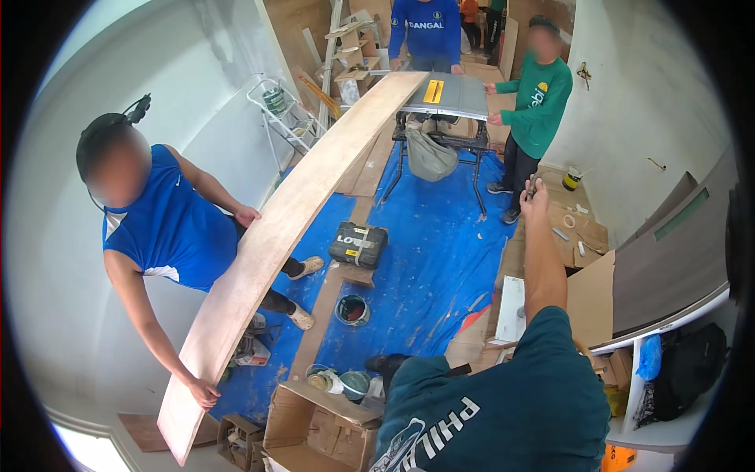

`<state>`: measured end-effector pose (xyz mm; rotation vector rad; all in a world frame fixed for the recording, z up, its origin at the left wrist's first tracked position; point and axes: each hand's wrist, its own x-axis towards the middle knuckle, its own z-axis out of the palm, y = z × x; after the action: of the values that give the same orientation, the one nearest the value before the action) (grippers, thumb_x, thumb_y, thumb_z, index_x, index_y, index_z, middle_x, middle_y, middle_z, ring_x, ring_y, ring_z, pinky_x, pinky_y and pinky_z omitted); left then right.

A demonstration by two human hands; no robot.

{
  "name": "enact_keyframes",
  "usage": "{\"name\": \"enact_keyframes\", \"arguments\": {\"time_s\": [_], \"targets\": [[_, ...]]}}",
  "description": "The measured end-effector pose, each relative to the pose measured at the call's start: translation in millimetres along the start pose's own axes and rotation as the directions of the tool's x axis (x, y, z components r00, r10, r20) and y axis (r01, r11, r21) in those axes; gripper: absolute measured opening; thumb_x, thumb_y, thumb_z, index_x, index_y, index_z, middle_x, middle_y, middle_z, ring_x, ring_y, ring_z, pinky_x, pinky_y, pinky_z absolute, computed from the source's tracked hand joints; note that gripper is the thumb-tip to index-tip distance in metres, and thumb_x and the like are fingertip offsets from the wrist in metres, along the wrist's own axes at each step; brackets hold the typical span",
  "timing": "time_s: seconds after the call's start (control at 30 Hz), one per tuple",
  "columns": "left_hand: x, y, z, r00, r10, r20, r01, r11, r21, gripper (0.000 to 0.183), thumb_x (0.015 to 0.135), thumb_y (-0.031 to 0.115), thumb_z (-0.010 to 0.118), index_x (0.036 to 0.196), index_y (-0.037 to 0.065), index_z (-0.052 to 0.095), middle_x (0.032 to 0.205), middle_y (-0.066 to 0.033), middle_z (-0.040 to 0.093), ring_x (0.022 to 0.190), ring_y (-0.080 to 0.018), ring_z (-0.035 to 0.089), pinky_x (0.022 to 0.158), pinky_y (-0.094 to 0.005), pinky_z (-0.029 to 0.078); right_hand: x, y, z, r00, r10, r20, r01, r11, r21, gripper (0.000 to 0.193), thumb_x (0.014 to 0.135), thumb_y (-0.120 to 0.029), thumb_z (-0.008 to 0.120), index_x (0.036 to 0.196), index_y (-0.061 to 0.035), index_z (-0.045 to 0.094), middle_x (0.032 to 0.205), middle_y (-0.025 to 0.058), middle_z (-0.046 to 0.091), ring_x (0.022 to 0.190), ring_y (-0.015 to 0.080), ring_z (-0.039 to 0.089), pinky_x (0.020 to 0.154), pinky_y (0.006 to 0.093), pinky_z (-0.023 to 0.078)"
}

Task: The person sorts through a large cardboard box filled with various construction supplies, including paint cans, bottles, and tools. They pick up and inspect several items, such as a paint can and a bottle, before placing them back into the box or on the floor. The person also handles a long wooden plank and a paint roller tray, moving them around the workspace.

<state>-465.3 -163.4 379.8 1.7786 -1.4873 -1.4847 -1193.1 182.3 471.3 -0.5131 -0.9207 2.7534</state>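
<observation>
My right arm reaches forward from a dark green sleeve. At its end, my right hand (535, 198) is raised with its fingers curled, and a small dark thing that I cannot make out shows at them. My left hand is out of view. A long pale wooden board (291, 212) slopes from a grey table saw (460, 96) down to the near left. A co-worker in a blue sleeveless top (169, 224) grips its edge with both hands. Behind the saw stands a person in a blue long-sleeved shirt (425, 31). A person in green (543, 98) rests both hands at the saw's right side.
Blue sheeting (425, 291) covers the floor. On it are a black tool case (359, 245) and a paint bucket (352, 310). An open cardboard box (287, 417) lies near me. A white stepladder (277, 118) leans left; shelves (653, 385) stand at the right.
</observation>
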Motion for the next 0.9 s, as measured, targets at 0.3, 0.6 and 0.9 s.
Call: {"name": "enact_keyframes", "arguments": {"time_s": [0.3,0.6,0.9], "targets": [[11.8,-1.7,-10.5,0.999,-0.001,0.032,0.001,1.000,-0.015,0.036,0.089,0.016,0.059,0.121,0.001,0.052,0.117,-0.0195,0.055,0.109,-0.0371,0.052,0.091,-0.0562,0.047,3.4,6.8,-12.8,0.994,0.036,0.103,-0.037,0.999,0.007,0.020,0.094,-0.034,0.067,0.101,-0.0155,0.070,0.086,-0.0057,0.068,0.077,0.0068,0.059,0.063,0.0223,0.047],[21.0,-3.0,-16.5,0.999,-0.022,0.038,0.024,0.999,-0.031,0.036,0.089,0.015,0.057,0.123,0.001,0.051,0.119,-0.0198,0.055,0.111,-0.0379,0.052,0.092,-0.0574,0.047,2.6,10.4,-35.5,0.999,-0.016,0.043,0.009,0.988,0.157,0.021,0.098,-0.030,0.062,0.102,-0.0097,0.065,0.095,0.0032,0.070,0.086,0.0134,0.065,0.068,0.0245,0.053],[22.3,-7.1,-17.1,0.998,-0.046,0.039,0.048,0.998,-0.046,0.037,0.090,0.013,0.055,0.124,0.001,0.051,0.122,-0.0200,0.055,0.113,-0.0386,0.052,0.093,-0.0586,0.047,9.5,1.5,-46.1,1.000,-0.013,-0.001,0.013,0.971,0.240,0.026,0.098,-0.032,0.061,0.107,-0.0073,0.064,0.099,0.0054,0.070,0.089,0.0150,0.066,0.070,0.0270,0.054]]}}
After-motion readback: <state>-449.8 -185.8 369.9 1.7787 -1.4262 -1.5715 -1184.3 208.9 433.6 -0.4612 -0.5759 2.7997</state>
